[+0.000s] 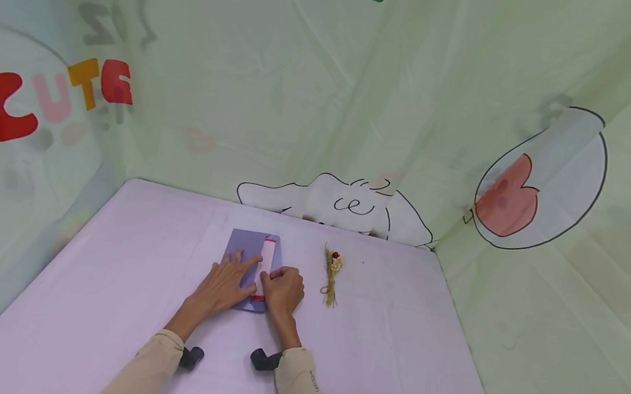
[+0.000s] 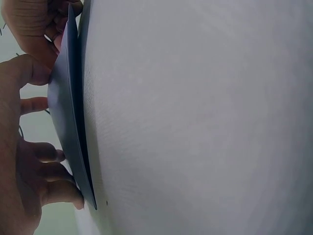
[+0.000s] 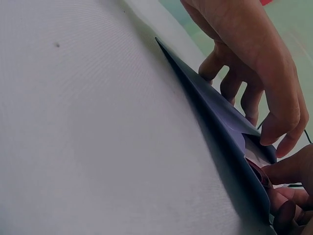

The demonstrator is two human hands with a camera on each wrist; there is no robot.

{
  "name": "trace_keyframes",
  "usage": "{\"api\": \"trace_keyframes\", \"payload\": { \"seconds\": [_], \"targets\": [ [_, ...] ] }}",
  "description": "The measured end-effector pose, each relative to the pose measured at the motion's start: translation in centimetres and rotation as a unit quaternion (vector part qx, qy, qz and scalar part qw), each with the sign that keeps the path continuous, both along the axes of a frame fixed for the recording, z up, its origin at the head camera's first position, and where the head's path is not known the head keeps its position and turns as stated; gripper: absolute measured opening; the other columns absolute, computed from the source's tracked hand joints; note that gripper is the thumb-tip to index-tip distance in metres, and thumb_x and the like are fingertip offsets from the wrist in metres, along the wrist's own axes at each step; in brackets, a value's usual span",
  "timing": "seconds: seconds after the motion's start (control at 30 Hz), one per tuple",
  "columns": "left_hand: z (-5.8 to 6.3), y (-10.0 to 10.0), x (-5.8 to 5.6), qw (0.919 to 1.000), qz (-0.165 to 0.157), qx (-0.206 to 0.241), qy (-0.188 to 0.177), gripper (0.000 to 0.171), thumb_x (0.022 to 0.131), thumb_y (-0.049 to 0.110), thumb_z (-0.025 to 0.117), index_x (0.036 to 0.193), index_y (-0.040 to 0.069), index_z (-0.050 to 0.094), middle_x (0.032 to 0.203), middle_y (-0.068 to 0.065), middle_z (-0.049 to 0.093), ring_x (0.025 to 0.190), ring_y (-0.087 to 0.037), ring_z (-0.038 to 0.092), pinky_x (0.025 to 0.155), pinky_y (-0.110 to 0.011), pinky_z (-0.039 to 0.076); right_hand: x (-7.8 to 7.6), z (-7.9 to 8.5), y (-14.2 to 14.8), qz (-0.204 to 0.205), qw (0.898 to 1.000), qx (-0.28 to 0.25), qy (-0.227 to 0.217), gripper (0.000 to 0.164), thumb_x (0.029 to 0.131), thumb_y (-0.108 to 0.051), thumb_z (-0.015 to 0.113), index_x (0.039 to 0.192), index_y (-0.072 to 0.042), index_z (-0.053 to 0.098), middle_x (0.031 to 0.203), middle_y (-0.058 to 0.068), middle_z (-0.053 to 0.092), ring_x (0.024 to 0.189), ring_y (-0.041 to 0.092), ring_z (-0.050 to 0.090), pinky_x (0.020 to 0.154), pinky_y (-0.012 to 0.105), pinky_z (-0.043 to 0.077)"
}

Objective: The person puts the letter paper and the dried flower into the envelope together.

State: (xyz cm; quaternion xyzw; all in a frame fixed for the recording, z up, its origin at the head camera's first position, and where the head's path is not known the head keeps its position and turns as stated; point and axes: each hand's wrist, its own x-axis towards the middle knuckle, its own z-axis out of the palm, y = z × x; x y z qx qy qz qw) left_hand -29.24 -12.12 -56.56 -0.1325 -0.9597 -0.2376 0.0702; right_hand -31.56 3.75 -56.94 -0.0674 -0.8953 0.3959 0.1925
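A purple folded card (image 1: 239, 239) lies on the table, with a white strip with red ends (image 1: 267, 254) running along its right part. My left hand (image 1: 226, 283) rests on the card with fingers spread, its thumb and index fingertip at the strip's left edge. My right hand (image 1: 284, 288) has curled fingers and pinches the strip's right edge between thumb and index finger. In the right wrist view the card (image 3: 215, 105) stands slightly parted along its near edge, and a dark red edge (image 3: 259, 171) shows by the right thumb. The right fingertips are partly hidden.
A small dried-flower bunch (image 1: 332, 276) lies on the table right of the hands. Pale printed cloth (image 1: 310, 100) hangs behind and beside the pinkish-white table (image 1: 393, 346). Black wrist cameras (image 1: 264, 360) sit at both sleeves.
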Motion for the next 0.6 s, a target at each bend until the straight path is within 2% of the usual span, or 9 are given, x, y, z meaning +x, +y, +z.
{"api": "trace_keyframes", "payload": {
  "seconds": [0.23,0.5,0.6],
  "targets": [
    [0.01,-0.13,-0.06,0.9999,-0.004,0.002,-0.009,0.064,0.099,0.041,0.064,0.16,0.023,0.054,0.163,-0.037,0.046,0.146,-0.067,0.047,0.106,-0.079,0.046,0.0,-0.01,-0.21,-0.002,1.0,0.004,-0.003,0.027,0.078,-0.021,0.092,0.061,-0.012,0.072,0.059,0.002,0.07,0.057,0.021,0.065,0.057,0.04,0.047],
    [0.18,-0.2,0.02,0.9996,-0.005,0.008,-0.025,0.066,0.1,0.041,0.063,0.162,0.023,0.052,0.166,-0.037,0.043,0.15,-0.068,0.041,0.111,-0.082,0.041,-0.12,-0.33,-0.3,-0.001,1.0,0.005,0.026,0.028,0.074,-0.022,0.094,0.059,-0.011,0.072,0.058,0.002,0.07,0.054,0.018,0.062,0.052,0.04,0.045],
    [0.22,-0.19,0.07,0.9996,-0.004,0.008,-0.027,0.066,0.1,0.041,0.063,0.162,0.023,0.051,0.166,-0.037,0.043,0.15,-0.067,0.042,0.112,-0.081,0.041,-0.1,-0.33,-0.31,0.001,1.0,0.005,0.023,0.027,0.074,-0.023,0.093,0.06,-0.011,0.074,0.06,0.004,0.072,0.056,0.021,0.065,0.053,0.041,0.047]
  ]
}}
